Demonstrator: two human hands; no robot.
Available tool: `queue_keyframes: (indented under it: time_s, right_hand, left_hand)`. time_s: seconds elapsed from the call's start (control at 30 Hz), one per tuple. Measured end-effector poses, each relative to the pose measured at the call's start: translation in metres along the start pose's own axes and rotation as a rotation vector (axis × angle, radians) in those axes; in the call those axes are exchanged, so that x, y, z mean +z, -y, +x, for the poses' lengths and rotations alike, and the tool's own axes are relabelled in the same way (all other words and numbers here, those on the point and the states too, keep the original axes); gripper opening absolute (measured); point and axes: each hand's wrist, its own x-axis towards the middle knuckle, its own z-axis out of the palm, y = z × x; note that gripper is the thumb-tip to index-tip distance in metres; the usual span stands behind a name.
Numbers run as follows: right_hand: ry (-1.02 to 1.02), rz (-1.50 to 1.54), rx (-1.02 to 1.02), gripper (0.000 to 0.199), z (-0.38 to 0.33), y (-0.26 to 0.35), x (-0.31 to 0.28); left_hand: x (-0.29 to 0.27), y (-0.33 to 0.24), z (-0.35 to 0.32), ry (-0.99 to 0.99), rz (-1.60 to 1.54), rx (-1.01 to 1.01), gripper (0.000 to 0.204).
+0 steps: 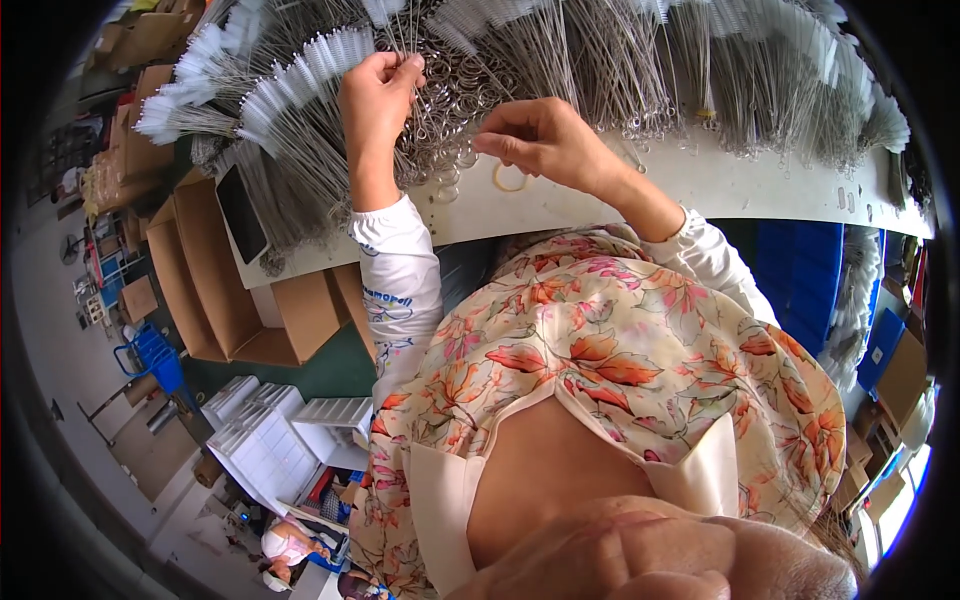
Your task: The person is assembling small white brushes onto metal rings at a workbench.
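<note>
A big heap of thin wire brushes (600, 60) with white bristle tips and looped wire ends covers the far part of a white table (700, 185). My left hand (378, 92) is raised at the heap and is closed around a small bunch of wire stems. To its right, my right hand (545, 140) hovers just above the table edge with fingers pinched. A yellowish rubber band (510, 178) hangs from those fingers. The two hands are about a hand's width apart.
Open cardboard boxes (215, 290) stand on the floor left of the table, and a dark flat tablet (242, 212) lies at its left end. White plastic crates (265, 435) and a blue basket (155, 355) sit lower left, near another person (290, 545). Blue bins (800, 270) are under the table at right.
</note>
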Motion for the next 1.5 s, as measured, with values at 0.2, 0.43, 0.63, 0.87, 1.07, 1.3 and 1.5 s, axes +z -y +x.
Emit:
queue_keyframes:
  time_s: [0.2, 0.43, 0.63, 0.87, 1.07, 1.3, 1.5]
  right_hand:
    - [0.195, 0.398, 0.201, 0.020, 0.001, -0.006, 0.003]
    - [0.176, 0.424, 0.202, 0.023, 0.007, -0.002, 0.002]
    - [0.417, 0.350, 0.165, 0.036, 0.005, 0.002, -0.013]
    - [0.005, 0.851, 0.008, 0.036, 0.013, 0.021, 0.029]
    - [-0.142, 1.281, -0.023, 0.018, 0.018, 0.040, 0.031]
    - [0.190, 0.246, -0.115, 0.017, 0.005, 0.066, -0.001]
    - [0.095, -0.025, -0.278, 0.013, -0.009, 0.067, 0.022]
  left_hand:
    - [-0.015, -0.010, -0.020, 0.162, -0.224, -0.061, 0.018]
    - [-0.028, -0.003, -0.040, 0.325, -0.503, -0.187, 0.019]
    - [-0.028, -0.017, -0.060, 0.226, -0.684, 0.067, 0.015]
    - [0.004, -0.024, -0.070, -0.229, -0.085, 0.891, 0.017]
    - [0.021, -0.025, -0.095, -0.364, 0.260, 0.939, 0.025]
    - [-0.061, -0.065, -0.078, -0.265, -0.334, 0.968, 0.067]
    - [-0.027, -0.059, -0.086, 0.408, -0.178, 0.714, 0.094]
